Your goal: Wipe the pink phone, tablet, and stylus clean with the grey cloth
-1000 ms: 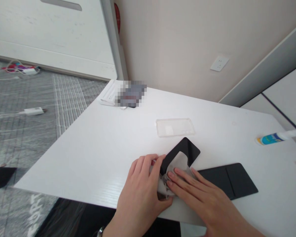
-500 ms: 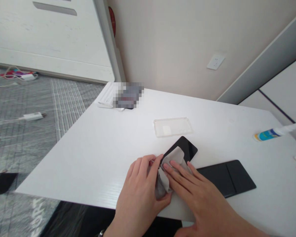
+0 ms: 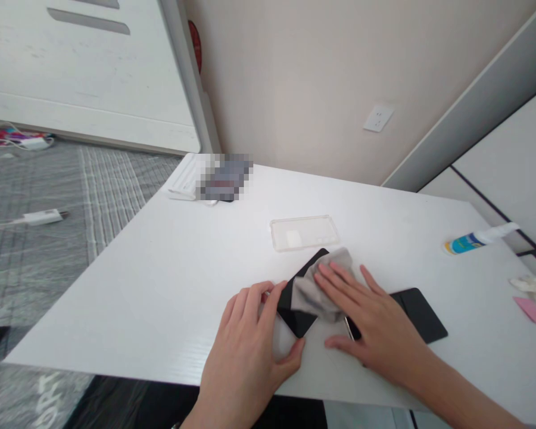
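A black phone (image 3: pixel 295 310) lies flat near the front edge of the white table (image 3: pixel 170 280). My left hand (image 3: pixel 245 351) grips its near-left end, thumb at the front corner and fingers along the left side. A grey cloth (image 3: pixel 321 283) covers the far part of the phone. My right hand (image 3: pixel 370 316) lies flat on that cloth, fingers stretched out and pressing it down. A clear phone case (image 3: pixel 304 231) rests just beyond the phone.
A black folding stand (image 3: pixel 417 307) lies flat under my right wrist. A small spray bottle (image 3: pixel 476 239) lies at the right. White scraps and a pink slip (image 3: pixel 531 295) sit at the far right edge. A white keyboard (image 3: pixel 185 177) is at the back left corner.
My right hand has slid the cloth from the phone's near end up to its far end. The left hand keeps its hold on the phone.
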A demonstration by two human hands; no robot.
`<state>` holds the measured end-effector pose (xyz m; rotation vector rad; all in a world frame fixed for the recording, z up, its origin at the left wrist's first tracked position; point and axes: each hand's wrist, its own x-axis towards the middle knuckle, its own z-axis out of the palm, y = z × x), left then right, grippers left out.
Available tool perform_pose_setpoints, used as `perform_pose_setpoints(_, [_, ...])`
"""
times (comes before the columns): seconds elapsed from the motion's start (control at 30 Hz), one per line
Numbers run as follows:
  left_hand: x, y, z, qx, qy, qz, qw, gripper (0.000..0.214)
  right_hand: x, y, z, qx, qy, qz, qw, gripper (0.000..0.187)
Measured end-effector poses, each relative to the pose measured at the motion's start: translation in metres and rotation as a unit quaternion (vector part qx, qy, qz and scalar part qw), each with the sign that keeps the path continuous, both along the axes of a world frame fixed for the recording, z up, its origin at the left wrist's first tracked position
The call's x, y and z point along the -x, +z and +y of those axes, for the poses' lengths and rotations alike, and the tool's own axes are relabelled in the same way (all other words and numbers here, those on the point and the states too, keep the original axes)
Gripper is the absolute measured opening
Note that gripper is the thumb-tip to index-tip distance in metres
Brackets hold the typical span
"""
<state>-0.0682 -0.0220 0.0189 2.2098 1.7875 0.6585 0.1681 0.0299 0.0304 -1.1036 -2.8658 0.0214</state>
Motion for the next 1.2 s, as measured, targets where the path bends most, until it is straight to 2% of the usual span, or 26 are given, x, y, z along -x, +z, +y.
perform_pose_setpoints(0.07, [-0.001,0.0,0.0,-0.007,0.001,0.003,1.0,0.069,-0.005,0.0,0.007,-0.031,-0.033,-0.003,0.999,0.09])
perform_pose_setpoints(0.17, [-0.002,0.0,0.0,-0.004,0.01,0.012,1.0,0.072,0.003,0.001,-0.002,-0.03,0.024,-0.001,0.999,0.105])
perform_pose_setpoints(0.2, [-0.003,0.0,0.0,-0.003,0.013,0.017,1.0,0.075,0.008,0.002,-0.007,-0.025,0.044,0.004,0.999,0.102])
perform_pose_setpoints(0.33, [-0.003,0.001,0.001,0.003,0.014,0.026,1.0,0.075,0.018,0.002,-0.017,-0.041,0.058,0.065,0.995,0.053])
perform_pose_setpoints(0.4, [-0.002,0.002,0.001,0.013,0.011,0.017,1.0,0.07,0.015,0.0,-0.011,-0.06,0.064,0.098,0.991,0.044])
perform_pose_setpoints(0.53, [0.0,0.002,0.003,0.02,0.008,-0.014,1.0,0.07,0.004,0.003,0.009,-0.047,0.055,0.142,0.987,0.05])
perform_pose_setpoints(0.7, [0.003,0.0,0.001,0.001,-0.013,-0.072,0.997,0.068,-0.003,0.014,0.027,-0.065,-0.009,0.212,0.975,0.051])
perform_pose_setpoints(0.83, [0.004,0.001,-0.001,-0.012,-0.018,-0.098,0.995,0.054,0.002,0.013,0.033,-0.07,-0.012,0.238,0.969,0.058])
perform_pose_setpoints(0.97, [0.006,-0.004,-0.003,-0.025,-0.019,-0.072,0.997,0.046,0.016,0.013,0.02,-0.079,0.037,0.19,0.978,0.058])
perform_pose_setpoints(1.13, [0.016,-0.018,-0.007,-0.101,-0.087,-0.038,0.99,0.036,0.037,0.019,-0.008,-0.096,0.209,0.124,0.965,0.047])
perform_pose_setpoints(1.2, [0.017,-0.02,-0.007,-0.116,-0.095,-0.032,0.988,0.038,0.038,0.018,-0.006,-0.107,0.213,0.114,0.965,0.046])
